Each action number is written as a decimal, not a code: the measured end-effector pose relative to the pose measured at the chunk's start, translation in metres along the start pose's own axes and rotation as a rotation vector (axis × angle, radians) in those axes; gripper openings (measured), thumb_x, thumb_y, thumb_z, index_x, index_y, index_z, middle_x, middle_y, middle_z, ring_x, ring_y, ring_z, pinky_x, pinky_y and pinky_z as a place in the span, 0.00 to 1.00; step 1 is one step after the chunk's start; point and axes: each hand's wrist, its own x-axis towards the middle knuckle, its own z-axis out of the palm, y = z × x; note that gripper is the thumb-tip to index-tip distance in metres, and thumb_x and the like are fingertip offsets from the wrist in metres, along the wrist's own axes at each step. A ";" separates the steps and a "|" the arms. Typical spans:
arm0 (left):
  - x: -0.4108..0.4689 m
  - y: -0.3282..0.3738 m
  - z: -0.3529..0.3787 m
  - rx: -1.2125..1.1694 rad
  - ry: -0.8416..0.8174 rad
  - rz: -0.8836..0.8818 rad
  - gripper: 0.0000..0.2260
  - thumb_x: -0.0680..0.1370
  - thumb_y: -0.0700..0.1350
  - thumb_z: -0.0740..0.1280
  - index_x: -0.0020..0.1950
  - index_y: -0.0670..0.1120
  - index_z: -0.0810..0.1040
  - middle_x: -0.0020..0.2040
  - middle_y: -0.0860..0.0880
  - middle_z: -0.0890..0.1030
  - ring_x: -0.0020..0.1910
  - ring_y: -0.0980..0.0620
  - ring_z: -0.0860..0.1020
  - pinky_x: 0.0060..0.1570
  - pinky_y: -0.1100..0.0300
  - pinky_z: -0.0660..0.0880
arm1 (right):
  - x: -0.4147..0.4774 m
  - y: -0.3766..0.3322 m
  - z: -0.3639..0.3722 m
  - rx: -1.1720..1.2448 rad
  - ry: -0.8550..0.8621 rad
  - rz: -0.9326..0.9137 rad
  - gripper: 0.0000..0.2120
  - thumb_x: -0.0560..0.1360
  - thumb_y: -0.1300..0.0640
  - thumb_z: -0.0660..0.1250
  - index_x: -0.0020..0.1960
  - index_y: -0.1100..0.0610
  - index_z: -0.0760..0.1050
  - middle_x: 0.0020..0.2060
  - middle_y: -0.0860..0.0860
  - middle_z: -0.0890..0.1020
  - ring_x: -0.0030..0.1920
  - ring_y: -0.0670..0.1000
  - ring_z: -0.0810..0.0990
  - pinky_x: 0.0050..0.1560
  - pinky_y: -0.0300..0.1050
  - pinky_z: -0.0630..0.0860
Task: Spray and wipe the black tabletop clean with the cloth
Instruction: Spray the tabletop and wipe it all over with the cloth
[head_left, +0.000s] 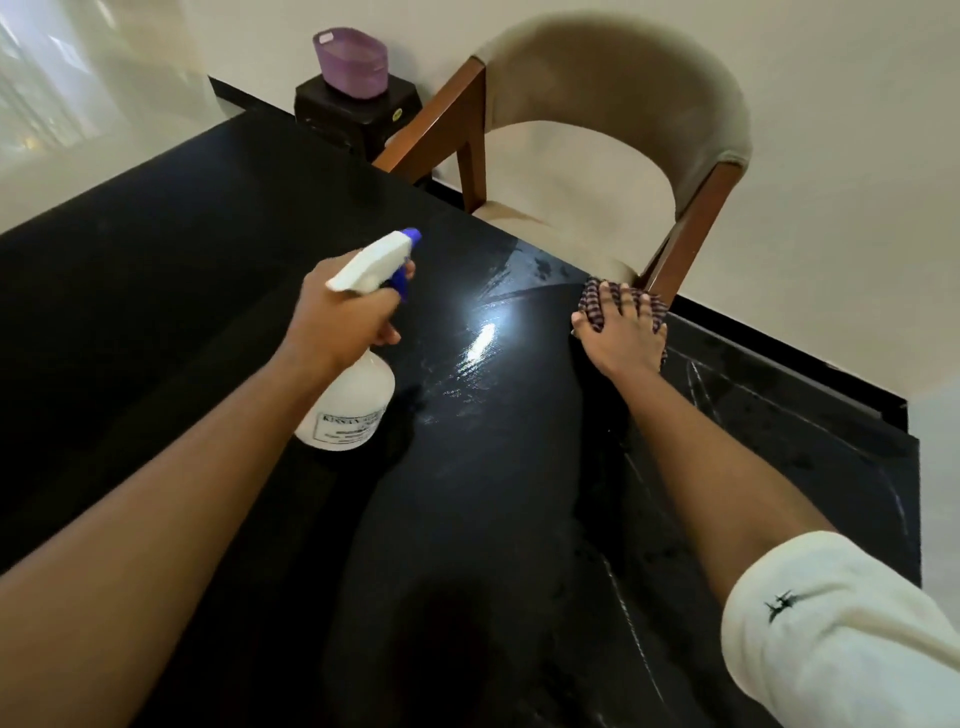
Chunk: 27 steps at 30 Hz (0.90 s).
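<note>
left hand (340, 306) is wrapped closed around the neck of a white spray bottle (348, 400), one finger on the blue trigger, bottle lifted over the black tabletop (156, 322). right hand (621, 335) lies flat, fingers spread, pressing a checked cloth (595, 301) onto the tabletop at its far edge, beside a beige chair (597, 171). wet streaks glisten between the hands.
</note>
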 end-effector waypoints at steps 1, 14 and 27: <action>0.012 0.006 0.004 0.063 -0.075 -0.073 0.19 0.76 0.35 0.64 0.65 0.48 0.72 0.57 0.46 0.79 0.42 0.46 0.81 0.42 0.54 0.81 | 0.000 0.000 0.001 -0.002 0.003 -0.004 0.32 0.78 0.36 0.50 0.78 0.46 0.48 0.78 0.51 0.50 0.77 0.56 0.46 0.74 0.62 0.47; 0.062 0.028 0.041 0.115 -0.039 -0.016 0.21 0.76 0.39 0.65 0.69 0.42 0.68 0.52 0.44 0.79 0.43 0.47 0.81 0.37 0.58 0.80 | -0.004 -0.027 0.009 0.010 0.067 0.056 0.31 0.79 0.39 0.50 0.78 0.48 0.50 0.78 0.52 0.53 0.77 0.57 0.49 0.74 0.63 0.48; 0.056 -0.027 0.036 -0.201 0.241 0.230 0.19 0.74 0.33 0.61 0.63 0.47 0.70 0.45 0.52 0.78 0.33 0.59 0.79 0.33 0.69 0.76 | 0.069 -0.078 0.017 0.015 0.074 -0.174 0.29 0.78 0.39 0.51 0.77 0.46 0.54 0.77 0.51 0.57 0.76 0.57 0.53 0.71 0.67 0.51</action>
